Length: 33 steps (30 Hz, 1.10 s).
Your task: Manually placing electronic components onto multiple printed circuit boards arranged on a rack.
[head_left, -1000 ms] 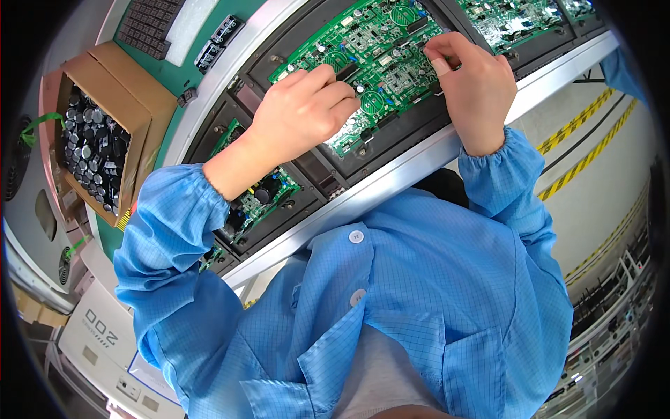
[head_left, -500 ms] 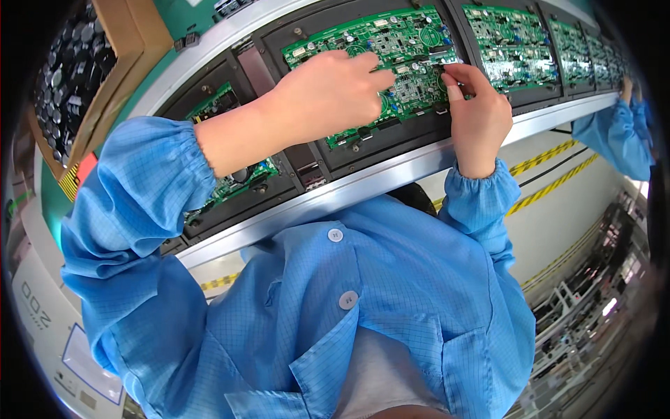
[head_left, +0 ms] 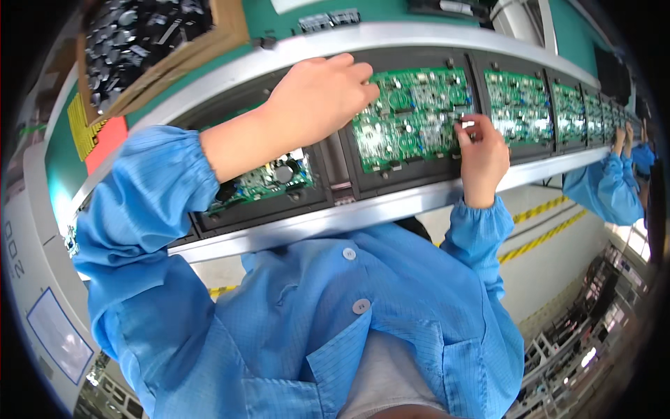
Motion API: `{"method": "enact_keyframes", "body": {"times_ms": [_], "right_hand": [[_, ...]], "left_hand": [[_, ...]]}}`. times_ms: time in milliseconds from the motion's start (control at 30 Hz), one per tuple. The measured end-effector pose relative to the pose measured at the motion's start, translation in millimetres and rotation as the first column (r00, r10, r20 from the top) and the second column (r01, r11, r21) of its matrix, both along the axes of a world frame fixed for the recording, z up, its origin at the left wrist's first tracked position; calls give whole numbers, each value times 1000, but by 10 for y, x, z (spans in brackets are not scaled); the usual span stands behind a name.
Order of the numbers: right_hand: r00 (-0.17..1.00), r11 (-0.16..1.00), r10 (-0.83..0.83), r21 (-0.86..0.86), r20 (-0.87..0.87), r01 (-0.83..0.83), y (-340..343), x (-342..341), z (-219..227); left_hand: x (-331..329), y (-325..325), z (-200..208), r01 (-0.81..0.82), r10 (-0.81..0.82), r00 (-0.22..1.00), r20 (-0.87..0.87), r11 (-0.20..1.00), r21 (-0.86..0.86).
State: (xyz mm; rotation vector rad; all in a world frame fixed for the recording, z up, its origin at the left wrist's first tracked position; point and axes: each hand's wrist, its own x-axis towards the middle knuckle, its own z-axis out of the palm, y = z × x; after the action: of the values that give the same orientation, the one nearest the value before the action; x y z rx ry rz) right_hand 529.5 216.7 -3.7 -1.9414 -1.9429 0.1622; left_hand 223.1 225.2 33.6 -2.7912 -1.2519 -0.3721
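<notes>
Green circuit boards sit in black carrier frames along a metal-railed line. My left hand point(head_left: 324, 94) is above the left edge of the middle circuit board point(head_left: 412, 122). Its fingers are curled and their tips are hidden, so what they hold, if anything, cannot be made out. At that board's right edge, my right hand point(head_left: 483, 164) pinches a small dark part point(head_left: 460, 121) between thumb and forefinger. Beneath my left forearm lies another circuit board point(head_left: 269, 183) with a round black component, partly covered by my arm.
A cardboard box point(head_left: 227, 24) full of black parts stands at the far left. Loose dark components point(head_left: 328, 21) lie on the green surface behind the rail. More boards point(head_left: 518, 105) run off to the right, where another person's blue sleeve point(head_left: 604, 185) shows. A metal rail point(head_left: 314, 227) borders the near side.
The view has turned, and the line sits lower in it. My left hand has moved from over the middle board to its left edge. My right hand stays by the right edge, still pinching.
</notes>
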Motion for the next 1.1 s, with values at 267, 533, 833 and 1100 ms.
{"method": "enact_keyframes", "body": {"times_ms": [267, 533, 833, 1100], "right_hand": [[726, 786, 617, 188, -304, -589, 561, -593, 856], [670, 512, 714, 502, 203, -697, 2156, -1935, 281], [683, 593, 724, 420, 96, -687, 2444, -2085, 158], [470, 450, 882, 346, -27, -823, 2605, -1759, 230]], "left_hand": [[-561, 802, -115, -568, 556, 823, 121, 811, 138], [-829, 1167, -369, -630, 633, 772, 61, 748, 207], [-865, 1172, -234, -628, 610, 777, 158, 732, 264], [409, 501, 22, -142, 296, 890, 346, 903, -406]]}}
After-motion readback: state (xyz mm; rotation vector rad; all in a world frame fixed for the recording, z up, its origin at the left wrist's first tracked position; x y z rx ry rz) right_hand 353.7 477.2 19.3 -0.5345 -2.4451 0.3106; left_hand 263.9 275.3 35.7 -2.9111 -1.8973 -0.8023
